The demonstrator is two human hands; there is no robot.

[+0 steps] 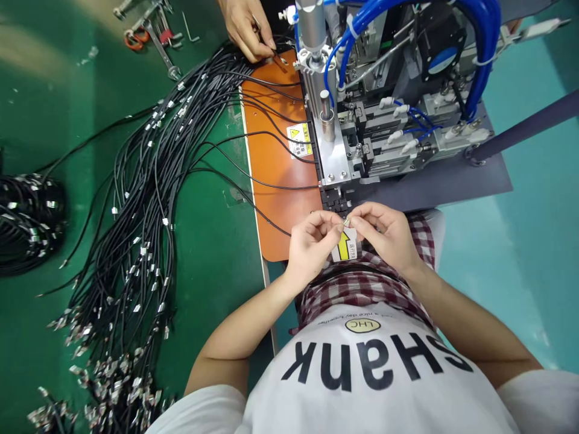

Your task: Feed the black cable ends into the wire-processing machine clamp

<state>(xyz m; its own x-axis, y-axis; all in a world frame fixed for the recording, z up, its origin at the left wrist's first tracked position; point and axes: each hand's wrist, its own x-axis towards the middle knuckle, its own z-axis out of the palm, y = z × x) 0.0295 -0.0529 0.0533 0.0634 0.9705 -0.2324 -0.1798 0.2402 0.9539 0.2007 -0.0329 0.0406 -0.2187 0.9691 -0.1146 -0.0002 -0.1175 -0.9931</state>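
Note:
My left hand [314, 244] is closed in a pinch on a black cable [266, 218], which runs in from the left and passes under its fingers. Thumb and fingertips of my right hand [382, 232] are pinched together on the pale wire end [347, 222] of that cable, between both hands. A white label with a yellow arrow [344, 246] lies just below the fingertips. Several other black cables reach across the orange plate [275, 163] into the edge of the metal machine [332, 157].
Another person's hand [248, 30] holds a cable end at the plate's far edge. A large cable bundle [149, 157] spreads over the green table [217, 253], beside a coiled bundle [29, 217]. Wrenches [158, 48] lie at the back. Blue air hoses [486, 60] arch over the machine.

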